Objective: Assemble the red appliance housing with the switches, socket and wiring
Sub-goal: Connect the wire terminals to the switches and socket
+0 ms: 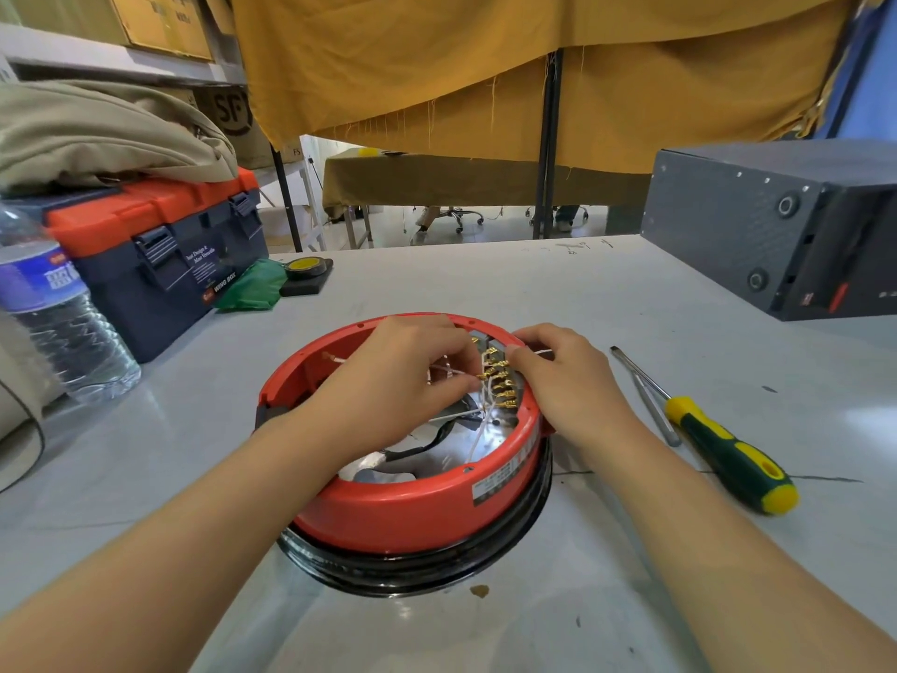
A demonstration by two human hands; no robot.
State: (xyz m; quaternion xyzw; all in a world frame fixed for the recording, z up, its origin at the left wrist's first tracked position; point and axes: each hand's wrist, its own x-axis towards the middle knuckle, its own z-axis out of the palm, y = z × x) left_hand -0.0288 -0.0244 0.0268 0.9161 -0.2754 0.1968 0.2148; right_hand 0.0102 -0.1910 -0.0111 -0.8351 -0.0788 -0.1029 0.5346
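Note:
The round red housing lies upside down on a black ring in the middle of the grey table. Inside its far right wall sit switch bodies with rows of brass terminals and thin white wires. My left hand reaches into the housing, and its fingertips pinch a brass connector on a white wire at the terminals. My right hand grips the housing's right rim at the switches, thumb inside against them. A black cable runs over the shiny metal floor of the housing.
A green and yellow screwdriver lies right of the housing. A navy and orange toolbox and a water bottle stand at the left. A black box stands at the back right. A yellow tape roll lies behind.

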